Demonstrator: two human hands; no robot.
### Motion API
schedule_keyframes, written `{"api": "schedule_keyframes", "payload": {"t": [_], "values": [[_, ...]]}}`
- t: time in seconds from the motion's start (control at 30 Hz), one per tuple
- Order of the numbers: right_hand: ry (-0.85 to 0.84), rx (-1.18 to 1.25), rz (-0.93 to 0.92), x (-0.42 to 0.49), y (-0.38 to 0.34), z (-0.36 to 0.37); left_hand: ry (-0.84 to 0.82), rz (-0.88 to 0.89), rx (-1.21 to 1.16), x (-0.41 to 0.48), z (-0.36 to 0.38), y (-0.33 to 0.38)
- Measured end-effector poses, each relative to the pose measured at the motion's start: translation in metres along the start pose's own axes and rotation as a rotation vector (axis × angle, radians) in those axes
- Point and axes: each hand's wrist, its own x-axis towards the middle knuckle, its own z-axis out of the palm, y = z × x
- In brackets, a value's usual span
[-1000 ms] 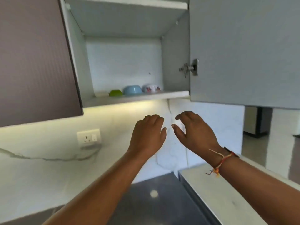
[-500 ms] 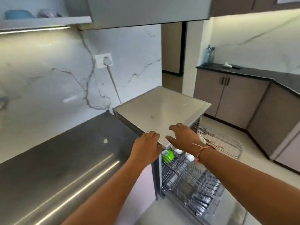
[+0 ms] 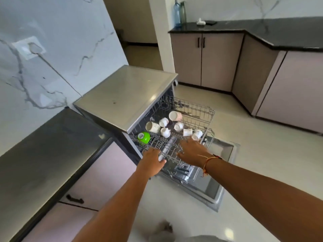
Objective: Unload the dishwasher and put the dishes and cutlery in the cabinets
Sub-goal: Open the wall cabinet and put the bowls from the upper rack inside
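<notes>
Dishwasher [image 3: 125, 95]: door down, upper rack [image 3: 197, 110] pulled out over it. I count seven pale cups [image 3: 153, 127] lying tipped in the rack and one green bowl [image 3: 144, 137] at its left end, upside down. Behind the cups I make out a few pieces of cutlery [image 3: 189, 114]; count uncertain, the wires blur them. Lower rack [image 3: 183, 172]: partly hidden beneath, contents unclear.

My left hand [image 3: 152, 160]: fingers curled over the front rail of the upper rack, gripping it. My right hand [image 3: 191, 151]: spread flat over the rack wires, fingertips just beside the nearest cup, holding nothing. Thread band on the right wrist.

Bench [image 3: 43, 154] to the left: dark top, bare. Far bench [image 3: 262, 30]: two bottles [image 3: 180, 13] in the corner.
</notes>
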Motion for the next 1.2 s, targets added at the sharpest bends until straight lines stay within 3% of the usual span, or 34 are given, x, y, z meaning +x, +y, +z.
{"api": "schedule_keyframes", "payload": {"t": [0.47,0.83,1.2], "values": [[-0.058,0.233,0.138,0.099,0.048,0.048,-0.069,-0.218,0.087,0.168,0.036,-0.015],[-0.164,0.278,0.192,0.238,0.059,0.113,-0.114,-0.499,0.080,0.354,0.094,-0.107],[-0.230,0.282,0.190,0.289,0.057,0.146,-0.084,-0.563,0.176,0.417,0.114,-0.187]]}}
